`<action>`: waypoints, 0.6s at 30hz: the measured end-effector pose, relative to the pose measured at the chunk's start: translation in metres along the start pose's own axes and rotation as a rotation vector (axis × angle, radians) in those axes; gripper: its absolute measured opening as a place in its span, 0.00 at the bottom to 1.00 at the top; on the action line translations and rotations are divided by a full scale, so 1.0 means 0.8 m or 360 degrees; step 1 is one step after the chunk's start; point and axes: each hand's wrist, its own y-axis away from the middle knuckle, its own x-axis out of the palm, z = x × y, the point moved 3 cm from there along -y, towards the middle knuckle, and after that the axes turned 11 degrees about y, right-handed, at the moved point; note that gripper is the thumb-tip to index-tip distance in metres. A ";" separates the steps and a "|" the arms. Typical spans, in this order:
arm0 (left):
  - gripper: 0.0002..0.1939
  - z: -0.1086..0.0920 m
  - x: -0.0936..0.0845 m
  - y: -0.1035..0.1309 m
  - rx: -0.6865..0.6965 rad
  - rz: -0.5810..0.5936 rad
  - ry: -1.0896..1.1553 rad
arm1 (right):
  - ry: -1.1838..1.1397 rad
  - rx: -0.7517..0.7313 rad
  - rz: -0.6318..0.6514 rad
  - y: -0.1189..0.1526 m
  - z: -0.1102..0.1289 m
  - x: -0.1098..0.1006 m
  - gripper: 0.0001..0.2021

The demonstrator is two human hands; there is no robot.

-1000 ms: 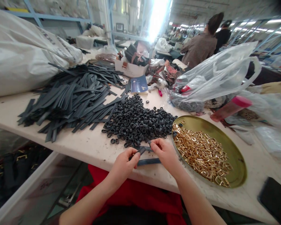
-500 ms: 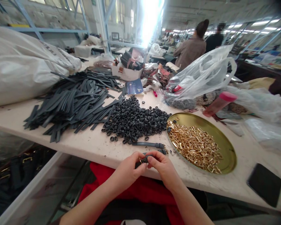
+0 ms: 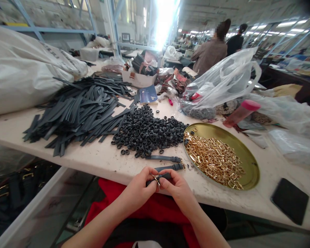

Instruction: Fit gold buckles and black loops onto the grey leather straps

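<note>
A dark strap (image 3: 165, 176) with a small gold buckle (image 3: 157, 181) is pinched between my two hands at the table's front edge. My left hand (image 3: 139, 187) closes thumb and fingers on the strap left of the buckle. On the other side, my right hand (image 3: 178, 188) grips the strap's right part, its thumb close to the buckle. Just beyond my fingers lie two straps with buckles, a farther strap (image 3: 160, 158) and a nearer strap (image 3: 170, 167). Fingers partly hide the held strap.
Dark loops (image 3: 150, 132) are heaped mid-table, with loose dark strips (image 3: 80, 110) to their left. A gold round tray (image 3: 248, 151) holds many gold buckles (image 3: 214, 160). Farther right are a black phone-like slab (image 3: 290, 199), a pink-capped bottle (image 3: 241, 113) and plastic bags (image 3: 224, 79).
The held strap has turned between my fingers, so the gold buckle now shows more plainly. The nearer strap on the table is less covered by my hands. The view has shifted slightly.
</note>
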 end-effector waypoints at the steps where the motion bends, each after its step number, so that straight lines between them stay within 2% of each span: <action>1: 0.07 -0.001 -0.002 0.000 0.0001 0.0007 -0.0063 | -0.0005 0.0020 0.0000 -0.002 -0.002 0.000 0.13; 6: 0.08 -0.014 -0.011 0.004 -0.0074 0.0127 -0.0328 | -0.0131 0.0086 -0.0148 -0.010 -0.013 -0.010 0.13; 11: 0.08 -0.013 -0.017 0.001 -0.0149 0.0206 -0.0124 | -0.0179 0.0053 -0.0233 -0.015 -0.019 -0.026 0.14; 18: 0.09 0.008 -0.014 -0.012 -0.0216 -0.0147 0.0152 | -0.0346 0.0057 -0.0207 -0.012 -0.017 -0.021 0.12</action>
